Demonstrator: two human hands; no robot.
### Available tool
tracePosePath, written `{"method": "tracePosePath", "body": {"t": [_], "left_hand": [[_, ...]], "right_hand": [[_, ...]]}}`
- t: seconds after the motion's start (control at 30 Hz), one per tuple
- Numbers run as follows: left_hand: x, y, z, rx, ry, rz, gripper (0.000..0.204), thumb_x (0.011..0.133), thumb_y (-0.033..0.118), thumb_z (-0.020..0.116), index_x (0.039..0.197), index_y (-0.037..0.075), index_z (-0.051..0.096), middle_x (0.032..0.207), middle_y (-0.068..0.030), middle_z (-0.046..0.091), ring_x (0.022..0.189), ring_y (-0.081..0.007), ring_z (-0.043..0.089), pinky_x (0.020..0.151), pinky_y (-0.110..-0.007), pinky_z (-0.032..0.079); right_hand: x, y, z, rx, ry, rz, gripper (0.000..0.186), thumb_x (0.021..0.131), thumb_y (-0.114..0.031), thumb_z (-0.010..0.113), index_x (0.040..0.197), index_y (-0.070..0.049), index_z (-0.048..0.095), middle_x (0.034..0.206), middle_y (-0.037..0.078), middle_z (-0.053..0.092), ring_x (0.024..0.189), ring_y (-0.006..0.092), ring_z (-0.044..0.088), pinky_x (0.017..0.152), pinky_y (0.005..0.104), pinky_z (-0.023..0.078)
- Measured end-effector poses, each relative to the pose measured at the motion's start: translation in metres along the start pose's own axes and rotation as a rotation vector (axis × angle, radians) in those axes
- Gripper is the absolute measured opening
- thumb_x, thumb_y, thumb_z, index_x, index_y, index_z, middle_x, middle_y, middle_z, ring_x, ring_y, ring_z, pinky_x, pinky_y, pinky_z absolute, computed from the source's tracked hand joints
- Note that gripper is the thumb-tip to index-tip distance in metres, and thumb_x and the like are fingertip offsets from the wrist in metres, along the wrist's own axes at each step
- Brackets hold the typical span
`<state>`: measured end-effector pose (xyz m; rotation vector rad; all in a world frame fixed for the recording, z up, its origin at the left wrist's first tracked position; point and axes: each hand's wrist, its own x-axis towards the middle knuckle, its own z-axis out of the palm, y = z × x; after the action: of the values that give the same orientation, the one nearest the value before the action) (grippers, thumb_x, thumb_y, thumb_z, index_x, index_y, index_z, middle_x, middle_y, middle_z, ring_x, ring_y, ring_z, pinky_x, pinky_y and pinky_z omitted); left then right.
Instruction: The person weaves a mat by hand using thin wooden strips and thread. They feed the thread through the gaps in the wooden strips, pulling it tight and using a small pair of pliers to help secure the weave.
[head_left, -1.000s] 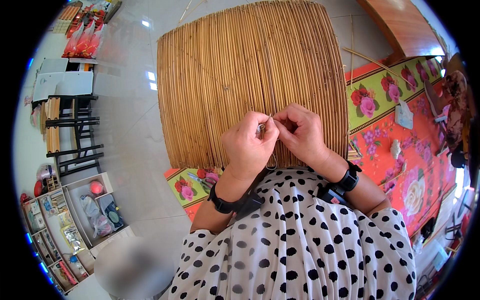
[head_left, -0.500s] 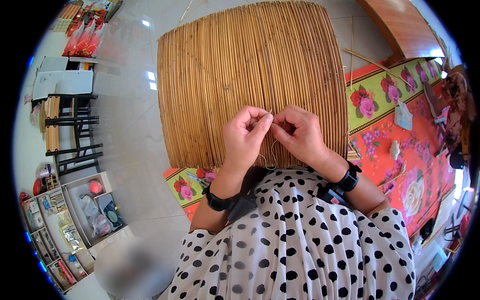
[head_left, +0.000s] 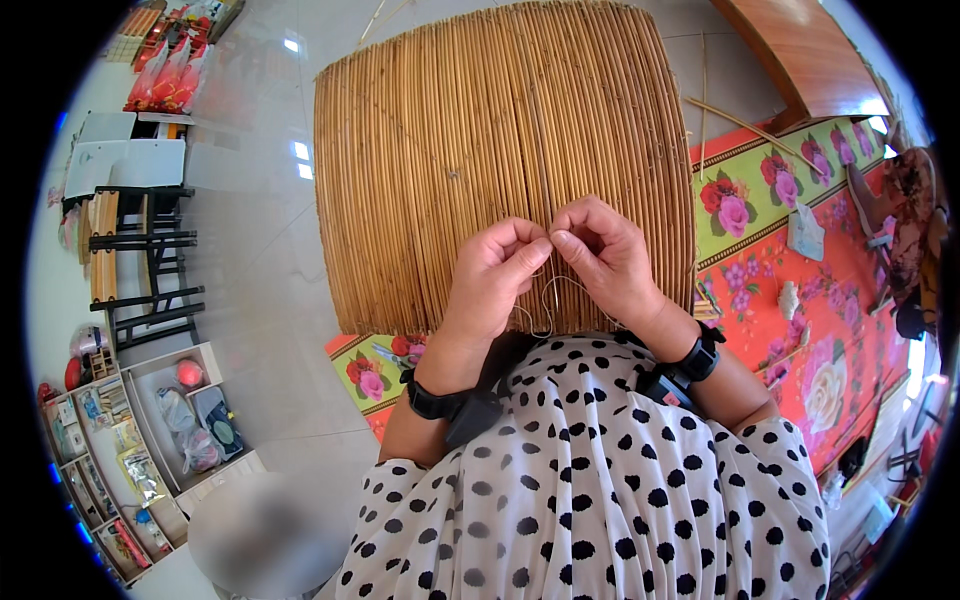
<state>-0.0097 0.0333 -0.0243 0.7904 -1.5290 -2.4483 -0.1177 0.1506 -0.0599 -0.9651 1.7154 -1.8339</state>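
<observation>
A large mat of tan reed sticks [head_left: 480, 150] lies flat in front of me, its near edge at my chest. My left hand [head_left: 492, 275] and my right hand [head_left: 605, 255] meet over that near edge, fingertips pinched together. Both pinch a thin pale thread [head_left: 548, 300] that loops down below the fingers against the sticks. A black band sits on each wrist.
A red floral floor mat [head_left: 800, 330] spreads to the right with small items and loose sticks [head_left: 740, 120] on it. Black-framed chairs [head_left: 140, 260] stand at left on the shiny tile floor. Shelves with packaged goods [head_left: 120, 440] fill the lower left. A wooden board [head_left: 800, 50] lies at upper right.
Both hands have lifted a little up the mat and drawn closer together, and the thread loop now hangs below them.
</observation>
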Motion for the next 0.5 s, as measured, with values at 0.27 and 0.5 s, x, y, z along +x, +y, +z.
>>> {"method": "tracePosePath", "body": {"t": [0.27, 0.5], "left_hand": [[-0.002, 0.001, 0.004, 0.118, 0.006, 0.047, 0.008, 0.088, 0.01, 0.06, 0.09, 0.002, 0.059, 0.067, 0.006, 0.052, 0.056, 0.0001, 0.041, 0.048, -0.016, 0.031], [-0.003, 0.0, 0.005, 0.239, 0.022, 0.116, 0.009, 0.09, 0.01, 0.059, 0.089, 0.001, 0.058, 0.068, 0.0061, 0.051, 0.059, 0.0001, 0.042, 0.052, -0.016, 0.032]], "right_hand": [[0.002, -0.016, 0.0, -0.128, -0.069, 0.031, 0.008, 0.09, -0.007, 0.053, 0.088, 0.001, 0.054, 0.078, 0.014, 0.054, 0.07, 0.0277, 0.056, 0.064, 0.0336, 0.046], [0.003, -0.015, -0.001, -0.164, -0.091, -0.029, 0.011, 0.091, -0.008, 0.05, 0.087, 0.001, 0.053, 0.076, 0.016, 0.053, 0.07, 0.032, 0.055, 0.064, 0.0363, 0.045]]}}
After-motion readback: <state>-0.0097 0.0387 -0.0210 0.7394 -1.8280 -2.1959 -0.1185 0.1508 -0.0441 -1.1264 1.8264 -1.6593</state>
